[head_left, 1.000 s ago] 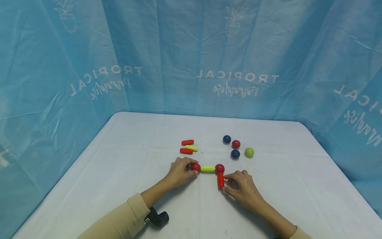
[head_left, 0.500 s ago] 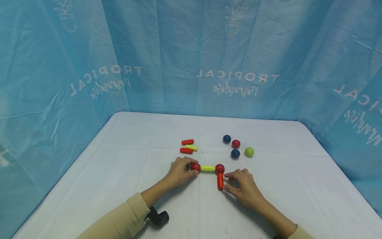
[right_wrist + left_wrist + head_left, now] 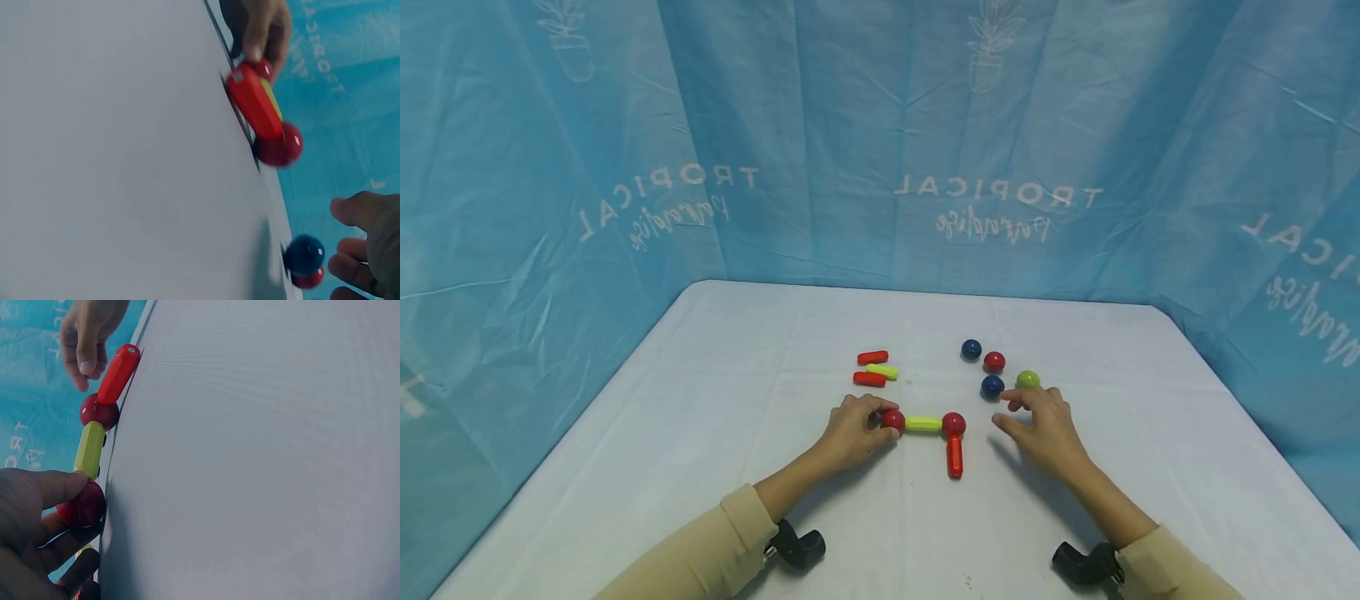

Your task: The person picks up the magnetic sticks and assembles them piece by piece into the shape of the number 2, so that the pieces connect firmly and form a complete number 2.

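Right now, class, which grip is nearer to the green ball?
Right. The right grip is just in front of the green ball; the left grip, well to its left, holds a red ball.

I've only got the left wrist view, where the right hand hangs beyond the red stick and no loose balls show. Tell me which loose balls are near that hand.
Observer: Four show in the head view: a near blue ball right by the index fingertip of the right hand, though I can't tell if they touch, then a green ball, a loose red ball and a far blue ball.

Operator: My view catches only scraps of colour behind the left fingers. Count the loose sticks on the table.

Observer: Three, beyond the left hand: a far red stick, a near red stick and a loose yellow stick between them.
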{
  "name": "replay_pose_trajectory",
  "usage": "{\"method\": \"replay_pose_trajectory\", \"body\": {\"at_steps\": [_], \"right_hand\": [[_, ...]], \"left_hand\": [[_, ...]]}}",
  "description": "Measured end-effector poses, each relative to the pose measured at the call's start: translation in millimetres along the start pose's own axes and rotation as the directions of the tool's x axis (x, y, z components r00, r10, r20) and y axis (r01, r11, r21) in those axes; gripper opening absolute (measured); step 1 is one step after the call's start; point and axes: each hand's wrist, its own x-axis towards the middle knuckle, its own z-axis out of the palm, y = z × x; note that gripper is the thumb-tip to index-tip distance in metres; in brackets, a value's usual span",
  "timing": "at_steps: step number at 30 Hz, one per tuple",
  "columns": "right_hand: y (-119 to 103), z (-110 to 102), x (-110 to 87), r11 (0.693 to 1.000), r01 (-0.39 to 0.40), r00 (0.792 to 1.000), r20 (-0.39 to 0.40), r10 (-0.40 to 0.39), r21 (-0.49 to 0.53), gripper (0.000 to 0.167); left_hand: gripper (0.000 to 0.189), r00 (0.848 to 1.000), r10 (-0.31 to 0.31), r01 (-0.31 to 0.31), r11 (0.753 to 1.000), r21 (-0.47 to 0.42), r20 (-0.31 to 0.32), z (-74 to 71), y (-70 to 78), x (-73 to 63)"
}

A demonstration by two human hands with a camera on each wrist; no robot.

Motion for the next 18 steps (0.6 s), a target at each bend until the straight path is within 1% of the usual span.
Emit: {"method": "replay_pose_trajectory", "body": {"at_steps": [2, 5, 8, 13, 18], "right_hand": [[8, -4, 7.3, 1.000, -0.008, 0.999, -0.034, 0.008, -0.007, 0.037], [19, -10, 17.6, 1.000, -0.019, 0.997, -0.075, 0.018, -0.023, 0.038], [30, -15, 27.7, 0.998, -0.043, 0.995, -0.088, 0.038, -0.052, 0.039], [43, -18, 40.8, 0.991, -0.094, 0.995, -0.049, 0.090, -0.094, 0.046], [51, -17, 46.6, 0.985, -0.132, 0.991, 0.016, 0.134, -0.108, 0.050]], "left_hand": [[0.035, 1.000, 0.013, -0.013, 1.000, 0.006, -0.004, 0.4, -0.5, 0.1], [0.035, 1.000, 0.012, -0.012, 1.000, 0.010, -0.002, 0.5, -0.7, 0.1], [0.035, 1.000, 0.005, -0.005, 1.000, 0.011, 0.000, 0.3, -0.4, -0.4], [0.036, 1.000, -0.005, 0.005, 1.000, 0.002, 0.007, -0.3, -0.1, -1.2], [0.036, 1.000, -0.010, 0.010, 1.000, 0.001, 0.007, -0.8, -0.3, -0.5]]}}
